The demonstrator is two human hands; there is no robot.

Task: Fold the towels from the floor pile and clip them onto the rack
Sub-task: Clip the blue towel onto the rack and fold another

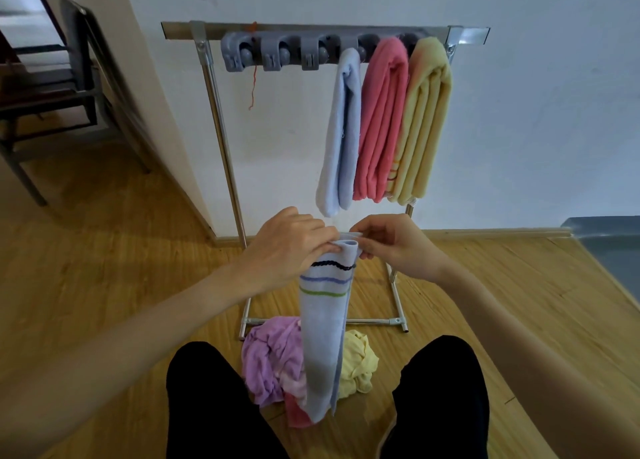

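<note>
Indoors, seen from the head camera, a person holds a folded pale-blue striped towel up in front of a metal rack that stands against a white wall. Both hands pinch the towel's folded top edge: the left hand has its fingers curled over the edge from the left, and the right hand nips it between thumb and fingertips from the right. The towel hangs straight down between the person's knees, its black, blue and green stripes just below the hands.

On the rack's top bar sits a grey row of clips; three at the left hold nothing. To the right hang three folded towels side by side, touching: a light-blue towel, a pink towel and a yellow towel.

On the wooden floor, at the foot of the rack, lies the pile: a crumpled purple towel, a crumpled yellow cloth and a bit of pink cloth, partly behind the held towel. A dark chair stands at far left.
</note>
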